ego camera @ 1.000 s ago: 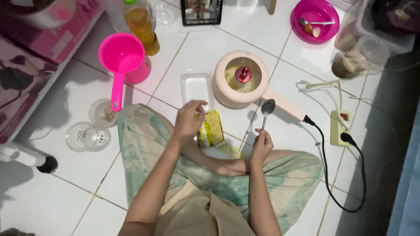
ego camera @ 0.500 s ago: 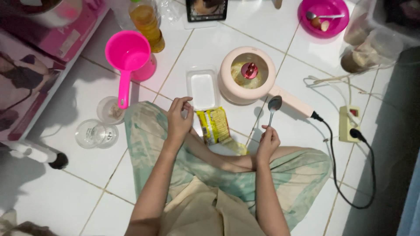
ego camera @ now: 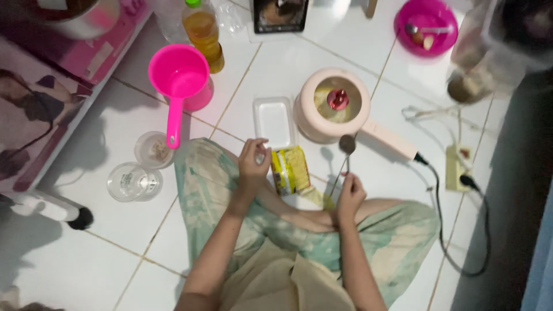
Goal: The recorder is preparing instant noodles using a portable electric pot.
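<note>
The person sits cross-legged on the white tiled floor (ego camera: 86, 265). The right hand (ego camera: 349, 194) is closed around the handle of a metal spoon (ego camera: 346, 147), whose bowl is raised just in front of the pale pink electric pot (ego camera: 334, 105). The left hand (ego camera: 254, 161) hangs above the knee with its fingers curled together around something small; what it pinches is too small to tell. Between the two hands lies a yellow packet (ego camera: 291, 169), and just beyond the left hand sits a white tray (ego camera: 274, 121). Farther left stands a pink scoop (ego camera: 180, 78).
</note>
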